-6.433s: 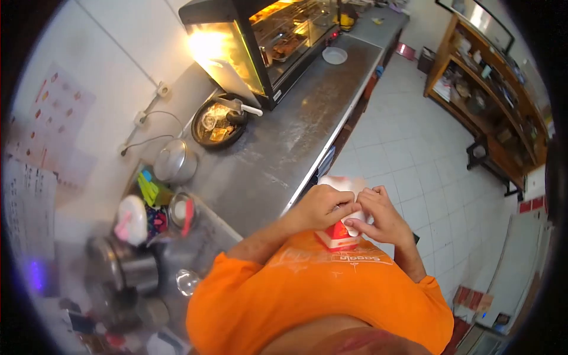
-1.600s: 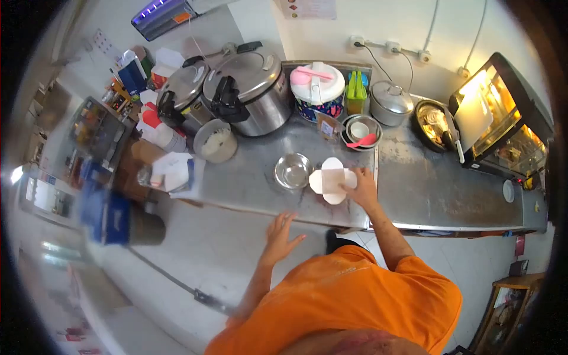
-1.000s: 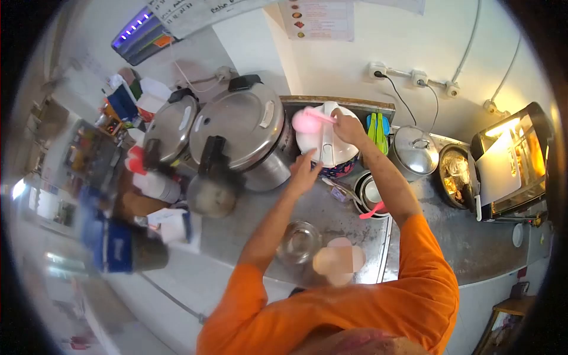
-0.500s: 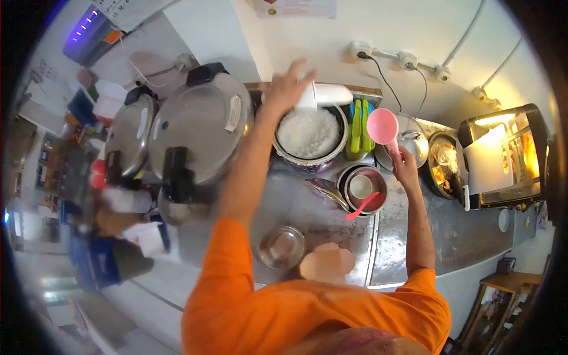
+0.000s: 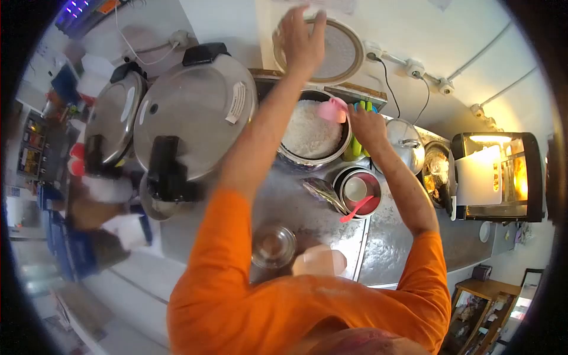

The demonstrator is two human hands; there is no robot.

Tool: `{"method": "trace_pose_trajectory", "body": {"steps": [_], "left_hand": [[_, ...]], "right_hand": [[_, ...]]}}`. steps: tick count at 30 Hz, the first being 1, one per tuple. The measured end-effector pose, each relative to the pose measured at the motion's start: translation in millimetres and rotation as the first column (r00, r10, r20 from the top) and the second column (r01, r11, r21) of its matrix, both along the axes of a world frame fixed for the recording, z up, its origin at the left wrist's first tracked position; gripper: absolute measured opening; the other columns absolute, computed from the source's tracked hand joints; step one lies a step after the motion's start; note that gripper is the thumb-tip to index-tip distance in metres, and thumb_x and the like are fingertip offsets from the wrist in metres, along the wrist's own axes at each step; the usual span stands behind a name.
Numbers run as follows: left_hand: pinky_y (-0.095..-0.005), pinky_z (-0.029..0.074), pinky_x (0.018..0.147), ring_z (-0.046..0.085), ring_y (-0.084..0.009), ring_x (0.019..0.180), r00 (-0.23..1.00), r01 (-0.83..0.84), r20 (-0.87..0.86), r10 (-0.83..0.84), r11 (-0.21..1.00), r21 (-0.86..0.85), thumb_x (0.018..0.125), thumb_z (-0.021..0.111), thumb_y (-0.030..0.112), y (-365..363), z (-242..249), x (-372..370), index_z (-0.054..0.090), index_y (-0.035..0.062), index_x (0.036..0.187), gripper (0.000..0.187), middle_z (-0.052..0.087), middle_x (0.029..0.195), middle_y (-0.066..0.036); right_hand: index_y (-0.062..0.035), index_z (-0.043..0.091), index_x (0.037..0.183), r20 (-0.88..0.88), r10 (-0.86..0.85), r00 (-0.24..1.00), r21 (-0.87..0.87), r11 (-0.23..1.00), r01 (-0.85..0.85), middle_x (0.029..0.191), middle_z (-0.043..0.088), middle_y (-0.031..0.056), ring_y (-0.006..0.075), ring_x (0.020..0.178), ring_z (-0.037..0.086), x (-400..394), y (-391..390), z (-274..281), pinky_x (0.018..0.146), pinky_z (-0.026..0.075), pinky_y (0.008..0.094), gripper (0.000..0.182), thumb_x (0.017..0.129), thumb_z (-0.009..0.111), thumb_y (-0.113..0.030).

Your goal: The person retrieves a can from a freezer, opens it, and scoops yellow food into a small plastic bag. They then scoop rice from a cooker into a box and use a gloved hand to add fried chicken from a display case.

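My left hand (image 5: 303, 44) is raised at the round lid (image 5: 343, 53), its fingers apart; the lid stands upright against the wall behind the pot. Below it, the pot (image 5: 307, 161) is uncovered and full of white rice (image 5: 310, 133). My right hand (image 5: 368, 125) grips the handle of a pink scoop (image 5: 331, 110), whose bowl rests on the rice at the right side of the pot. Green tongs (image 5: 356, 147) stand just under my right hand. Nested bowls (image 5: 374, 207) with a pink spoon (image 5: 357, 208) sit in front of the pot.
Two large steel pots with lids (image 5: 192, 118) (image 5: 112, 121) stand at left. A glass lid (image 5: 407, 142), a pan of food (image 5: 436, 174), a white board (image 5: 478, 177) and a lit oven (image 5: 523, 207) are at right. A steel bowl (image 5: 274, 245) lies near my body.
The pot's lid has swung up to the wall, and my left hand has risen with it. My right hand has brought the pink scoop left and down onto the rice.
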State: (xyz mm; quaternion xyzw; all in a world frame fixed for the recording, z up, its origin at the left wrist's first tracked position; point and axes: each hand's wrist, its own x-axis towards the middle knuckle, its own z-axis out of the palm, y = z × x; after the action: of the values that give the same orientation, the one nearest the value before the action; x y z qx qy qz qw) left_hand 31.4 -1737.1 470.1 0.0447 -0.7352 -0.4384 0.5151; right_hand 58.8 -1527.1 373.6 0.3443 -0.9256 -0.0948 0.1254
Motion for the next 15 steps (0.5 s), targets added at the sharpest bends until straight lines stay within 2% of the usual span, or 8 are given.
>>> {"method": "trace_pose_trajectory", "body": {"steps": [1, 4, 5, 6, 7, 8, 10, 15], "left_hand": [[-0.0504, 0.022, 0.102, 0.046, -0.0354, 0.111, 0.993, 0.068, -0.104, -0.062, 0.996, 0.061, 0.089, 0.052, 0.041, 9, -17, 26, 0.054, 0.0060, 0.108, 0.040, 0.055, 0.114, -0.016], [-0.0416, 0.019, 0.107, 0.026, -0.0299, 0.130, 0.994, 0.008, 0.101, -0.047, 0.932, 0.361, 0.090, 0.054, 0.031, 43, -106, 132, 0.037, 0.0001, 0.132, 0.055, 0.032, 0.136, -0.019], [-0.0419, 0.017, 0.108, 0.024, -0.0283, 0.132, 0.986, 0.037, 0.089, -0.143, 0.698, 0.715, 0.091, 0.052, 0.034, 57, -140, 159, 0.030, 0.0007, 0.137, 0.061, 0.029, 0.140, -0.018], [-0.0417, 0.017, 0.108, 0.023, -0.0282, 0.133, 0.974, -0.054, 0.164, -0.158, 0.541, 0.839, 0.091, 0.048, 0.040, 68, -171, 180, 0.026, 0.0022, 0.140, 0.065, 0.027, 0.142, -0.018], [-0.0415, 0.017, 0.108, 0.022, -0.0281, 0.134, 0.955, -0.153, 0.232, -0.186, 0.361, 0.920, 0.092, 0.044, 0.047, 75, -178, 193, 0.022, 0.0037, 0.142, 0.070, 0.024, 0.145, -0.018], [-0.0415, 0.017, 0.108, 0.022, -0.0281, 0.134, 0.953, -0.162, 0.238, -0.190, 0.344, 0.925, 0.092, 0.044, 0.047, 76, -185, 200, 0.022, 0.0037, 0.142, 0.070, 0.024, 0.145, -0.018], [-0.0438, 0.006, 0.111, 0.019, -0.0271, 0.138, 0.849, -0.080, -0.014, -0.528, -0.155, 0.985, 0.083, 0.028, 0.073, 69, -192, 210, 0.011, 0.0064, 0.146, 0.093, 0.010, 0.152, -0.013], [-0.0440, -0.004, 0.111, 0.016, -0.0287, 0.139, 0.711, 0.002, -0.029, -0.703, -0.039, 0.999, 0.073, 0.013, 0.086, 49, -213, 208, 0.009, 0.0049, 0.146, 0.109, 0.010, 0.153, -0.013]], "right_hand": [[-0.0079, 0.057, 0.097, -0.039, 0.035, 0.999, 0.033, 0.999, -0.033, 0.085, 0.063, 0.0115, 0.0263, 0.067, 0.066, -7, -7, -7, 0.054, 0.053, 0.0378, 0.016, 0.084, 0.049, -0.016], [-0.0060, 0.059, 0.094, -0.018, 0.076, 0.997, 0.086, 0.993, -0.075, 0.082, 0.064, 0.0101, 0.0261, 0.064, 0.065, -18, -14, -17, 0.055, 0.053, 0.0363, 0.016, 0.084, 0.048, -0.012], [-0.0048, 0.060, 0.090, 0.040, 0.079, 0.996, 0.103, 0.991, -0.082, 0.080, 0.064, 0.0110, 0.0263, 0.065, 0.066, -21, -13, -19, 0.056, 0.054, 0.0362, 0.015, 0.083, 0.049, -0.011], [-0.0048, 0.060, 0.090, 0.050, 0.077, 0.996, 0.116, 0.990, -0.082, 0.080, 0.064, 0.0110, 0.0263, 0.065, 0.066, -25, -11, -19, 0.056, 0.054, 0.0362, 0.015, 0.083, 0.049, -0.011], [-0.0037, 0.061, 0.086, 0.116, 0.107, 0.987, 0.124, 0.985, -0.122, 0.078, 0.064, 0.0133, 0.0286, 0.067, 0.066, -31, -7, -17, 0.058, 0.054, 0.0377, 0.014, 0.082, 0.050, -0.012], [-0.0027, 0.062, 0.081, 0.185, 0.135, 0.973, 0.131, 0.978, -0.161, 0.075, 0.065, 0.0157, 0.0309, 0.069, 0.066, -33, -2, -15, 0.060, 0.054, 0.0392, 0.015, 0.081, 0.052, -0.013], [-0.0009, 0.062, 0.079, 0.289, 0.166, 0.943, 0.124, 0.970, -0.209, 0.075, 0.064, 0.0183, 0.0338, 0.071, 0.065, -31, 4, -11, 0.062, 0.053, 0.0411, 0.016, 0.081, 0.054, -0.015], [0.0019, 0.064, 0.084, 0.554, 0.256, 0.792, 0.154, 0.903, -0.400, 0.080, 0.063, 0.0240, 0.0432, 0.077, 0.061, -29, 0, -34, 0.072, 0.050, 0.0460, 0.027, 0.083, 0.054, -0.024]]}}
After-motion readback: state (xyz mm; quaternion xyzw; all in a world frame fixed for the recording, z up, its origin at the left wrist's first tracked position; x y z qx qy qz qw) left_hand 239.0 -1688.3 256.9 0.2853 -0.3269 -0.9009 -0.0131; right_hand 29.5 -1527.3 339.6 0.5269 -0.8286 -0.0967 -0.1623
